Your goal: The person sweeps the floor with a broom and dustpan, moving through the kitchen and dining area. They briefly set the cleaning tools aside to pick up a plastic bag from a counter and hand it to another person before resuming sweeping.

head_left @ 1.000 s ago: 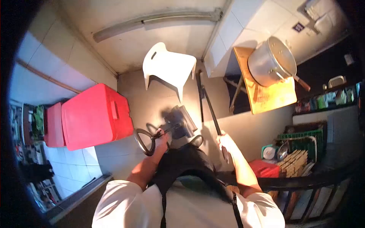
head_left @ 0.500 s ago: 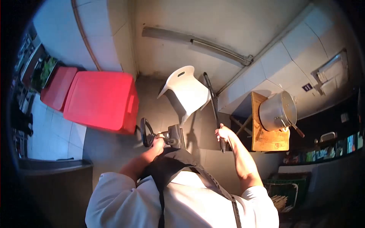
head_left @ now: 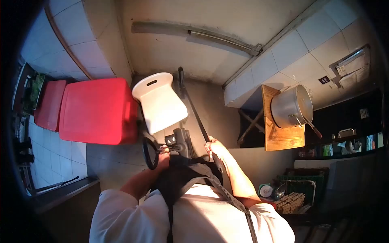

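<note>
My right hand [head_left: 214, 149] is closed around a long black pole [head_left: 197, 119]. The pole slants forward and left, its far end near the wall and just right of a white stool [head_left: 162, 107] with a slot in its low back. My left hand [head_left: 163, 154] is closed on a black part beside a large black ring [head_left: 150, 153]; the exact grip is partly hidden. Next to that hand, a dark bulky object [head_left: 183, 143] stands in front of my black apron [head_left: 174, 182]; I cannot make out its kind.
A red lidded box [head_left: 97, 111] stands left of the stool. At right, a metal pot [head_left: 289, 107] sits on a wooden stand [head_left: 285, 139], a long handle sticking out of it. A green crate [head_left: 302, 178] lies low at right. A pipe [head_left: 225, 42] runs along the wall.
The white stool has shifted left, up close to the red box. The pole and my right hand have swung left too. My left hand stays by the black ring. The view has turned slightly.
</note>
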A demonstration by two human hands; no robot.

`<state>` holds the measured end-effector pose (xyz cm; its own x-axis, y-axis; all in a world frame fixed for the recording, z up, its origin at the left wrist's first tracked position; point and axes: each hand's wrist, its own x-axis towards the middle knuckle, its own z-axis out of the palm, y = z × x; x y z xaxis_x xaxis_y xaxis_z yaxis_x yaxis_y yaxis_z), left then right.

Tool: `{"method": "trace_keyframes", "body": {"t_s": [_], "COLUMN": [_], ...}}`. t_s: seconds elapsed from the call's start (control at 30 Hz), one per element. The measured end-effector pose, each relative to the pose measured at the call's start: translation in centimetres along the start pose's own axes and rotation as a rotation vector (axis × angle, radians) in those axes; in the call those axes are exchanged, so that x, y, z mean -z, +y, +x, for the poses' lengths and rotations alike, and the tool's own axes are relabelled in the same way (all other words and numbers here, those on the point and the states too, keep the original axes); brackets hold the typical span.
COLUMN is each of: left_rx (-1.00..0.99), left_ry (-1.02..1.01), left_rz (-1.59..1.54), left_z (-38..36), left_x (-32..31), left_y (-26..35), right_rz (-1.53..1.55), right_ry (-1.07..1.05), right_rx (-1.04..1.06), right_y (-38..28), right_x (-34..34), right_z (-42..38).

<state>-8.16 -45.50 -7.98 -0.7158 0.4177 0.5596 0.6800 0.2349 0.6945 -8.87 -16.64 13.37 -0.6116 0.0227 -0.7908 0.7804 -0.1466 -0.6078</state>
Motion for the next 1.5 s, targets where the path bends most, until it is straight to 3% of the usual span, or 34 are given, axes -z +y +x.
{"method": "trace_keyframes", "body": {"t_s": [0.1, 0.17, 0.3, 0.37, 0.4, 0.47, 0.53, 0.6, 0.7, 0.83, 0.93, 1.0, 1.03, 1.1, 1.13, 1.17, 1.23, 1.3, 1.37, 1.47, 1.5], "left_rx": [0.514, 0.781, 0.997, 1.189, 1.302, 0.985, 1.105, 1.383, 1.540, 1.629, 1.447, 1.495, 1.513, 1.551, 1.573, 1.571, 1.529, 1.542, 1.535, 1.536, 1.500], "left_ry": [-0.058, -0.040, -0.031, 0.129, 0.291, 0.135, 0.155, 0.474, 0.477, 0.513, 0.368, 0.380, 0.386, 0.389, 0.365, 0.354, 0.307, 0.374, 0.374, 0.409, 0.414], "left_rz": [-0.195, -0.262, -0.176, -0.314, -0.433, -0.154, -0.161, -0.830, -0.424, -0.549, -0.596, -0.569, -0.562, -0.482, -0.453, -0.443, -0.416, -0.398, -0.440, -0.531, -0.582], "left_z": [-0.7, -0.7, 0.8, 1.8, 2.5, -0.9, 2.4, 4.8, 9.0, 9.7, 8.6, 8.5, 8.6, 8.6, 8.8, 8.4, 7.0, 8.1, 8.0, 7.8, 7.3], "left_x": [-1.6, -2.5, -3.3, -4.4, -5.1, -6.6, -6.3, -6.6, -7.4, -8.0, -7.9, -7.9, -8.0, -7.9, -7.5, -7.3, -6.7, -6.3, -5.5, -4.2, -3.8], "left_y": [0.9, 1.3, 2.5, 3.4, 3.9, 2.6, 4.4, 5.3, 8.3, 9.0, 9.1, 9.1, 9.0, 8.7, 8.0, 7.9, 6.8, 7.8, 7.7, 8.0, 7.8], "right_rz": [-0.365, -0.686, -1.016, -1.064, -1.184, -1.127, -1.122, -1.167, -1.056, -0.900, -0.856, -0.790, -1.078, -1.317, -0.898, -1.550, -1.275, -0.871, -0.289, -0.358, -0.237], "right_ry": [0.221, 0.373, 0.443, 0.476, 0.482, 0.456, 0.465, 0.495, 0.393, 0.332, 0.371, 0.318, 0.193, -0.031, 0.344, -0.181, -0.259, 0.028, -0.072, -0.031, -0.089], "right_rx": [-0.013, -0.129, -0.040, -0.065, 0.060, -0.026, 0.031, -0.072, -0.220, -0.360, -0.369, -0.412, -0.270, -0.230, -0.295, -0.122, -0.221, -0.264, -0.311, -0.356, -0.354], "right_y": [1.3, -0.1, -1.1, -2.4, -1.7, -4.0, -5.7, -7.2, -7.0, -6.9, -4.6, -3.2, 2.2, 5.6, 8.3, 8.6, 11.7, 16.7, 12.4, 16.7, 16.6], "right_x": [4.0, 6.7, 15.4, 19.7, 22.7, 27.0, 30.2, 32.4, 35.4, 35.1, 34.4, 33.9, 35.2, 34.6, 33.2, 32.3, 29.7, 26.2, 21.5, 18.3, 18.1], "right_z": [1.0, 1.4, 7.4, 11.5, 14.5, 17.8, 20.3, 23.2, 27.5, 26.2, 23.2, 20.4, 22.2, 20.4, 19.5, 16.8, 13.4, 10.6, 1.2, -1.5, -3.8]}}
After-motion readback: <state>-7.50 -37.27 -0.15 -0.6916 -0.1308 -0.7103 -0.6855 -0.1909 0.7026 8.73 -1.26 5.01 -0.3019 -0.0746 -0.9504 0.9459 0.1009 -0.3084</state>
